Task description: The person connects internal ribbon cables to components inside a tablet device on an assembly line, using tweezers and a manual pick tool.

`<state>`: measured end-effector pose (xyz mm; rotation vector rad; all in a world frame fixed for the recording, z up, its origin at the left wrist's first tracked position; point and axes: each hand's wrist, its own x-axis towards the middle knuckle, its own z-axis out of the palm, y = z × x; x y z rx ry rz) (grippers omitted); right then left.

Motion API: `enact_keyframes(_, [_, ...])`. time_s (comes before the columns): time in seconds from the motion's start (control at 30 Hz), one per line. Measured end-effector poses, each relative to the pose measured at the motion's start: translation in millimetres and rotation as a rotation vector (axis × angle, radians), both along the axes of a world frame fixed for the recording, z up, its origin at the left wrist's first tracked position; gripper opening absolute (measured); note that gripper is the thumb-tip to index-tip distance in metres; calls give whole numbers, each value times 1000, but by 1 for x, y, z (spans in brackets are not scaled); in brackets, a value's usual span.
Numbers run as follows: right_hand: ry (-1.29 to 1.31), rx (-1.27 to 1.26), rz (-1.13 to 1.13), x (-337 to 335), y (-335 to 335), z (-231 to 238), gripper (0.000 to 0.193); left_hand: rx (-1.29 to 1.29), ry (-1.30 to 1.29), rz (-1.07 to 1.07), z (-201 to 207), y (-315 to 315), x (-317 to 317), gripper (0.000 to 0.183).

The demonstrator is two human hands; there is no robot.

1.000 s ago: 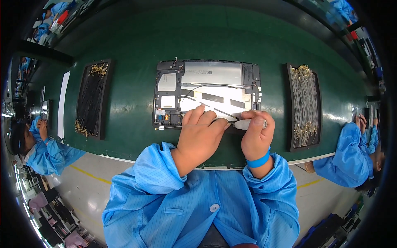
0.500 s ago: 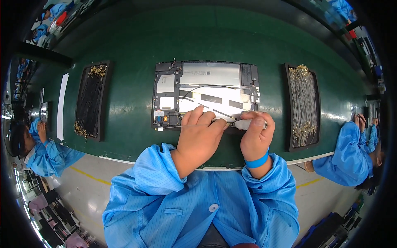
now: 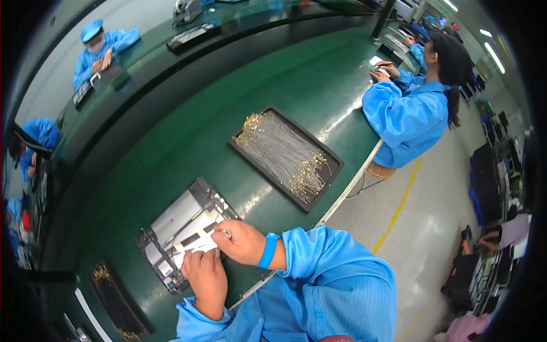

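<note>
An opened tablet (image 3: 181, 214) lies on the green bench, its silver battery and black frame bared. My left hand (image 3: 206, 280) rests at its near edge, fingers bent and close together; what lies under the fingertips is hidden. Over the tablet's near right part, my right hand (image 3: 244, 244) is closed round a small white-handled tool (image 3: 227, 233), of which only the rounded end shows. The tool's tip is covered by the hands. A thin black cable (image 3: 181, 229) curves over the tablet's inside. A blue band (image 3: 268, 251) circles my right wrist.
Right of the tablet, a black tray (image 3: 283, 199) holds many grey cables (image 3: 279, 149) with gold-coloured ends. Another tray (image 3: 122, 308), with black cables, lies at the lower left beside a white strip (image 3: 91, 316). A co-worker (image 3: 407, 108) sits farther along the bench.
The view has swung to the right and tilted, so the tablet now appears lower left and the co-worker shows larger. Both hands stay at the tablet, the tool still in the right.
</note>
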<state>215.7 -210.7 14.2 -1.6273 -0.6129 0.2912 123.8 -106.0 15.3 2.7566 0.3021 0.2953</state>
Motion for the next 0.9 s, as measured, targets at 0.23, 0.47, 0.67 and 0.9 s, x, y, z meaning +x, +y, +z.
enact_keyframes(0.23, [-445,-62,18,-6,9,-3,18,-21,5,21,2,-1,-1,13])
enact_keyframes(0.47, [-573,-30,46,-6,23,-14,17,-49,22,22,-2,8,-2,12])
enact_keyframes(0.67, [-294,-44,98,-1,7,4,18,-8,14,-29,9,4,3,7])
enact_keyframes(0.9, [142,-54,-70,7,-10,22,30,54,-98,-43,13,44,0,9])
